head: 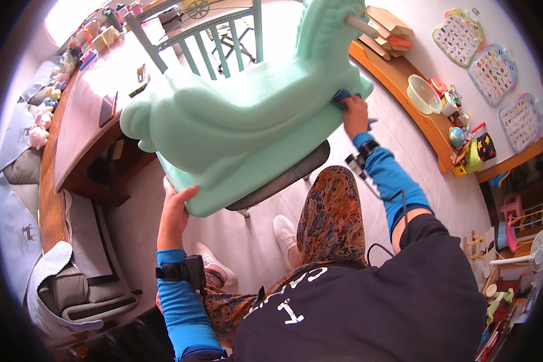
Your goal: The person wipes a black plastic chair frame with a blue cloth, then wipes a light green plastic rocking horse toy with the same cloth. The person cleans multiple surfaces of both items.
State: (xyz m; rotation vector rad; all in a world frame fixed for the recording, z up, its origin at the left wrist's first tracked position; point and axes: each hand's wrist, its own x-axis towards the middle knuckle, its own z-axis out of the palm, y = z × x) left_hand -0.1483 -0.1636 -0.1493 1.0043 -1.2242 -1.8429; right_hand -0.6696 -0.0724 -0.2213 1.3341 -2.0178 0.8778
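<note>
A mint-green plastic rocking horse [235,113] rests across a dark-topped stool [280,176] before me. Its head end, with a peg-like handle [361,26], points to the upper right. My left hand [175,208] grips the near-left corner of the horse's base, thumb on top and fingers partly hidden beneath. At the front end, my right hand [355,115] presses a bunched dark blue cloth [342,97] against the horse's side just above the base. A bit of the cloth sticks out past the hand on the right.
To the left stands a table [83,122] with a phone-like flat object [108,109]; a sofa [22,217] is beyond. A green chair back [208,50] rises behind the horse. On the right, a wooden cabinet [400,86] bears a pale basin [423,94] and toys. A white fan [540,249] stands lower right.
</note>
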